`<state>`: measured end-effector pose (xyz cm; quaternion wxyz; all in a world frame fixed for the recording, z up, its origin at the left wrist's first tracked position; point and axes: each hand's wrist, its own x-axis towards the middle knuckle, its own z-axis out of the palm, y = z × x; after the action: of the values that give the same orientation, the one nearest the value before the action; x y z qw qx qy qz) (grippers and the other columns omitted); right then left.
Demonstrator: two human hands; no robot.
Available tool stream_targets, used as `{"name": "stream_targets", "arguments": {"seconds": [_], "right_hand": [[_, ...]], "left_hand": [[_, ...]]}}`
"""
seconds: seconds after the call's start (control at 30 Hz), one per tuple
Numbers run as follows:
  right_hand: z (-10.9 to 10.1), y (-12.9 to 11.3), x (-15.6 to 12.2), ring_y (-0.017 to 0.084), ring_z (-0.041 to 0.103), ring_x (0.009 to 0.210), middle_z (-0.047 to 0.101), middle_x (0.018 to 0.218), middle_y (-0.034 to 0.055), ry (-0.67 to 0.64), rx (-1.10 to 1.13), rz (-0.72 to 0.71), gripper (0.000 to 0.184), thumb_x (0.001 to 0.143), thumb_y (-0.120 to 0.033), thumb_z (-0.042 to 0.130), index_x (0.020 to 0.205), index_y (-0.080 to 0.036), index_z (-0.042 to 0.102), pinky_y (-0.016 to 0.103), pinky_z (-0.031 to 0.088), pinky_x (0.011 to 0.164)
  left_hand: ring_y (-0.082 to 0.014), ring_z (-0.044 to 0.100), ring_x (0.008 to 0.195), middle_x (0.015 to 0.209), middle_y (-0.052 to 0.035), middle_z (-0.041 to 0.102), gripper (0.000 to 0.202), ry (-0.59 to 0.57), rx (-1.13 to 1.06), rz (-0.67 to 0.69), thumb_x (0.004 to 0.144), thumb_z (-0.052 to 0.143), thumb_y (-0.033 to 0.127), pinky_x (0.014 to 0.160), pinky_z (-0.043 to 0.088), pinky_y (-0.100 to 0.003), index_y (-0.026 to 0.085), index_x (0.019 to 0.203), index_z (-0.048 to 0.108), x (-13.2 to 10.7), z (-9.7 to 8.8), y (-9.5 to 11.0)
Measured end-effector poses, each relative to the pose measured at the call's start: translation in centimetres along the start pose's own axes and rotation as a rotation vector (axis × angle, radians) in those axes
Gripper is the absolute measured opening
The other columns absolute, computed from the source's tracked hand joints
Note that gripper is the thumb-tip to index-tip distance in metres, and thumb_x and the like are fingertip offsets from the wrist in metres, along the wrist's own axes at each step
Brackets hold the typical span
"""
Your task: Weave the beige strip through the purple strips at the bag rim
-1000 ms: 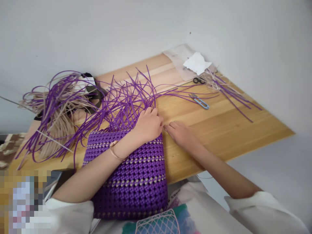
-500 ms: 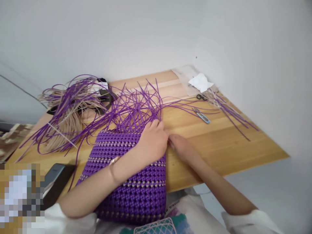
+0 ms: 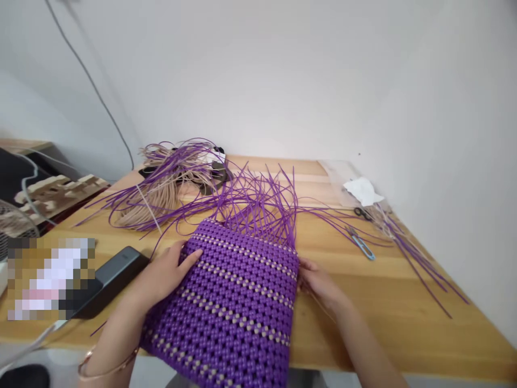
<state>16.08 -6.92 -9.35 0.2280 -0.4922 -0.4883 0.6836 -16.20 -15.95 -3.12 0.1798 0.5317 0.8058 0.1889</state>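
Observation:
A purple woven bag [image 3: 238, 291] with beige rows leans at the front of the table, its loose purple strands [image 3: 258, 202] spreading from the top edge. My left hand [image 3: 167, 272] grips the bag's left side, thumb lying on the front face and the other fingers partly hidden behind. At the upper right edge, my right hand [image 3: 321, 283] is closed with its fingertips against the bag; part of them is out of sight behind it. A thin beige strand [image 3: 321, 308] trails below the right hand.
Bundled beige and purple strands [image 3: 149, 207] lie at the back left. To the right are blue thread snips [image 3: 364, 248], black-handled scissors [image 3: 362, 214], white paper [image 3: 362, 191] and cut strands [image 3: 420, 258]. A dark power bank [image 3: 117, 275] sits at left beside a blurred-out patch.
My left hand has moved from the bag's upper right corner to its left side. The bag has tilted, and the view has shifted. My right hand now touches the right edge.

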Motion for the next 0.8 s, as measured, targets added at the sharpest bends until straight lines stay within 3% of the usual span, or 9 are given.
{"name": "stream_targets", "arguments": {"seconds": [0.1, 0.2, 0.3, 0.43, 0.53, 0.63, 0.8], "right_hand": [[0.3, 0.4, -0.2, 0.006, 0.045, 0.042, 0.058, 0.057, -0.0026, 0.054, 0.141, -0.009, 0.029, 0.068, -0.033, 0.062, 0.089, -0.014, 0.062, 0.017, 0.026, 0.040], [1.0, -0.7, -1.1, 0.011, 0.057, 0.055, 0.066, 0.068, 0.0012, 0.253, 0.315, -0.118, 0.032, 0.060, -0.037, 0.070, 0.083, -0.016, 0.064, 0.021, 0.041, 0.049], [2.2, -4.1, -3.3, 0.019, 0.064, 0.074, 0.069, 0.083, 0.0041, 0.482, 0.421, -0.244, 0.033, 0.058, -0.039, 0.071, 0.084, -0.020, 0.064, 0.031, 0.050, 0.065], [3.9, -9.6, -6.3, 0.022, 0.064, 0.088, 0.068, 0.097, 0.0059, 0.729, 0.436, -0.307, 0.045, 0.069, -0.046, 0.062, 0.108, -0.025, 0.060, 0.036, 0.053, 0.075], [4.6, -12.8, -6.7, 0.024, 0.060, 0.100, 0.065, 0.106, 0.0064, 0.777, 0.356, -0.499, 0.047, 0.070, -0.045, 0.061, 0.111, -0.022, 0.059, 0.039, 0.048, 0.087], [5.3, -15.5, -5.9, 0.023, 0.057, 0.103, 0.064, 0.105, 0.0054, 0.816, 0.128, -0.764, 0.036, 0.073, -0.042, 0.059, 0.100, -0.019, 0.063, 0.040, 0.041, 0.094], [7.4, -19.3, -5.4, 0.018, 0.057, 0.091, 0.063, 0.094, 0.0047, 0.682, -0.255, -1.037, 0.022, 0.082, -0.035, 0.051, 0.089, -0.019, 0.064, 0.033, 0.044, 0.083]], "left_hand": [[-0.0293, 0.050, 0.114, 0.122, -0.0165, 0.053, 0.067, -0.034, -0.055, -0.013, 0.078, 0.032, 0.064, 0.097, 0.037, -0.044, 0.014, 0.122, 0.042, -0.4, 0.3, 0.0], [-0.0282, 0.046, 0.118, 0.128, -0.0164, 0.049, 0.067, -0.010, -0.156, 0.063, 0.080, 0.033, 0.061, 0.100, 0.035, -0.044, 0.014, 0.128, 0.037, -0.7, 0.5, 1.5], [-0.0276, 0.042, 0.122, 0.132, -0.0165, 0.045, 0.065, 0.065, -0.288, 0.132, 0.082, 0.033, 0.057, 0.102, 0.031, -0.045, 0.014, 0.130, 0.033, -0.4, 1.2, 3.7], [-0.0255, 0.043, 0.122, 0.132, -0.0149, 0.044, 0.059, 0.098, -0.522, 0.194, 0.084, 0.034, 0.054, 0.104, 0.030, -0.043, 0.015, 0.128, 0.036, 1.7, 2.7, 6.6], [-0.0214, 0.044, 0.121, 0.130, -0.0119, 0.047, 0.051, 0.112, -0.733, 0.280, 0.086, 0.034, 0.050, 0.103, 0.033, -0.039, 0.018, 0.124, 0.040, 4.6, 3.5, 8.0], [-0.0196, 0.042, 0.122, 0.131, -0.0116, 0.047, 0.049, 0.090, -0.866, 0.275, 0.087, 0.030, 0.049, 0.105, 0.031, -0.037, 0.016, 0.122, 0.042, 7.6, 4.2, 8.9], [-0.0187, 0.036, 0.128, 0.137, -0.0084, 0.042, 0.053, 0.072, -0.936, 0.326, 0.090, 0.016, 0.046, 0.106, 0.031, -0.038, 0.018, 0.128, 0.040, 9.8, 5.7, 9.1]]}}
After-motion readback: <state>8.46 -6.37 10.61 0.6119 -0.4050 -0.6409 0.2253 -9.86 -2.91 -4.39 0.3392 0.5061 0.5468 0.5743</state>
